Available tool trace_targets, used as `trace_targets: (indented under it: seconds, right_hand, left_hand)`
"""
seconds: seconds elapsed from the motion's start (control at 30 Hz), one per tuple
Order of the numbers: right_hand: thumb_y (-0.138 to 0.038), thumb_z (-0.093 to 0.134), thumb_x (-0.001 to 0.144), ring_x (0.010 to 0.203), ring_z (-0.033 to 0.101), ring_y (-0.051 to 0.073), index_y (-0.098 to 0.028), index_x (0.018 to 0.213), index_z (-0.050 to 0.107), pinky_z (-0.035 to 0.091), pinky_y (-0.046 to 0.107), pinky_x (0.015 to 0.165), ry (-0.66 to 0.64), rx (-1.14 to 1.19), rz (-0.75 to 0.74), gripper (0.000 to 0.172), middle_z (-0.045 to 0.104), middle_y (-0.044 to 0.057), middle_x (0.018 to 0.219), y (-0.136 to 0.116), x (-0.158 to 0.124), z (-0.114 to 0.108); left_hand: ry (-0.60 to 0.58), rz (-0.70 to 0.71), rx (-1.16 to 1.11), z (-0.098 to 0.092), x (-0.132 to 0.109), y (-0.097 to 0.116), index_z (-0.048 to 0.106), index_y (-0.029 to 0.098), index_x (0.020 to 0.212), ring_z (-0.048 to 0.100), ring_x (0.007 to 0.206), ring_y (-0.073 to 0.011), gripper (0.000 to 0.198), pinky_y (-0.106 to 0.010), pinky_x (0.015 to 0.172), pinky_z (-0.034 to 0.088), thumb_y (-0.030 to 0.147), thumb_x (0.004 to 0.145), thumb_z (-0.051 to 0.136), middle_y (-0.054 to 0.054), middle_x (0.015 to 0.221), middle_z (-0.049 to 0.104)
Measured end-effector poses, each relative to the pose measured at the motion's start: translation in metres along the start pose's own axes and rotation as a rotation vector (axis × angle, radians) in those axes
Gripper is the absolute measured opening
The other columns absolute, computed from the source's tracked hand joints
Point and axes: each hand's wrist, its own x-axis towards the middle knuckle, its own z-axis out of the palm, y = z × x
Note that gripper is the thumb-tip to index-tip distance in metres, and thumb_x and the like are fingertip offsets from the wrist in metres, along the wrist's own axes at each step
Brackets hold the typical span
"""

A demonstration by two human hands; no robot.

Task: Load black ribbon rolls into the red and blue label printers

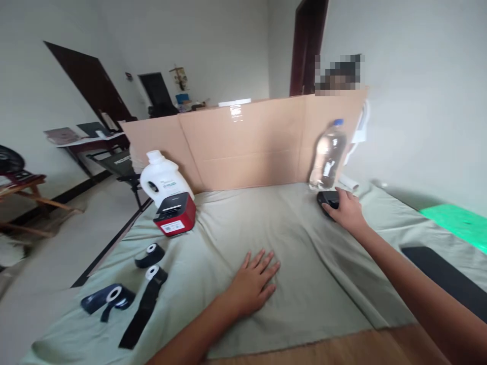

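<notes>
While your left hand (254,285) lies open and palm down on the pale green cloth (262,218) near the middle of the surface (315,349), fingers spread and holding nothing, your right hand (344,209) reaches farther forward and grips a small black object (329,197). The thumb presses along its near side and the fingers curl over its far edge. This object sits toward the back right, just in front of a clear bottle (327,159) with a blue cap; whether it touches the cloth, you cannot tell.

Behind the bottle, a brown cardboard panel (243,144) stands across the back. At the back left, a white jug (163,175) with a handle stands behind a red and black boxy device (178,217). Nearer you on the left lie three dark rolls (148,260) with pale cores, some with a strip unwound. At the right edge are a dark flat slab (451,279) and, beyond it, a bright green sheet (456,224). Over the panel, a person's blurred head (338,76) shows.
</notes>
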Motion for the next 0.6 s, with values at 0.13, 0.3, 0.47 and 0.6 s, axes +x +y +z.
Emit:
trace_targets:
  seconds: [0.13,0.3,0.47,0.6]
  right_hand:
    - [-0.061,0.063,0.078,0.123,0.054,0.039,-0.012,0.148,0.033,0.046,0.047,0.095,-0.202,0.002,0.299,0.091,0.055,0.025,0.133,0.016,0.01,-0.011]
    - [-0.055,0.073,0.071,0.128,0.049,0.043,-0.015,0.154,0.02,0.043,0.048,0.097,-0.272,-0.119,0.337,0.107,0.045,0.027,0.14,0.002,0.014,0.005]
    - [-0.056,0.074,0.069,0.123,0.049,0.045,-0.019,0.154,0.022,0.041,0.048,0.094,-0.196,-0.112,0.379,0.107,0.046,0.027,0.135,-0.028,-0.005,0.002]
    - [-0.057,0.073,0.069,0.114,0.053,0.041,-0.017,0.155,0.023,0.04,0.045,0.092,-0.119,-0.053,0.283,0.107,0.05,0.022,0.124,-0.086,-0.053,-0.003]
  left_hand:
    - [-0.086,0.018,0.097,0.003,-0.002,0.013,0.018,0.031,0.159,0.008,0.155,-0.0288,0.063,-0.061,0.123,0.006,0.054,0.101,0.029,0.0,0.167,0.01]
    - [-0.053,-0.012,0.105,0.005,-0.009,0.02,0.016,0.029,0.159,0.006,0.155,-0.0279,0.069,-0.058,0.124,0.005,0.061,0.099,0.026,-0.001,0.167,0.01]
    - [0.001,0.014,0.097,0.013,-0.011,0.018,0.017,0.03,0.159,0.008,0.155,-0.0267,0.068,-0.057,0.125,0.005,0.062,0.099,0.024,0.0,0.167,0.012]
    - [0.02,0.038,0.097,0.016,-0.013,0.016,0.019,0.028,0.159,0.009,0.155,-0.0278,0.068,-0.059,0.124,0.007,0.061,0.099,0.026,-0.001,0.167,0.015]
